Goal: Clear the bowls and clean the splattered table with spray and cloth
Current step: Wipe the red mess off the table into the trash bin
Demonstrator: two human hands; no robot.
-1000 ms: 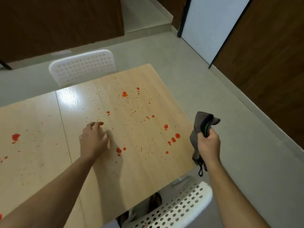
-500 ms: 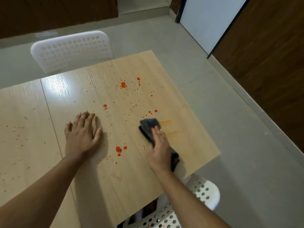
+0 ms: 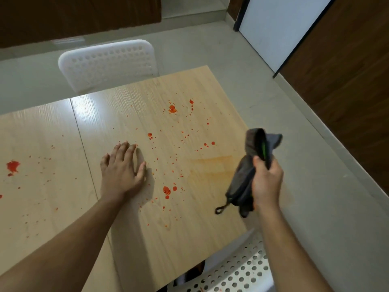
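A light wooden table (image 3: 189, 239) carries several red splatters (image 3: 167, 189) across its top, and a faint orange smear (image 3: 210, 165) marks its right part. My right hand (image 3: 266, 182) grips a bunched dark grey cloth (image 3: 242, 184) with a green stripe, lifted off the table near its right edge. A black loop dangles from the cloth. My left hand (image 3: 122, 169) presses flat on the tabletop, fingers straight and spread. No bowls or spray bottle are in view.
A white perforated chair (image 3: 109, 62) stands at the table's far side and another white chair (image 3: 237, 275) at the near right corner. A larger red blot (image 3: 13, 166) lies at the far left. Grey floor and dark wood walls surround the table.
My right hand wiped the cloth over the right-side spots, leaving an orange smear, and has now lifted the cloth off the table. My left hand stays flat on the table.
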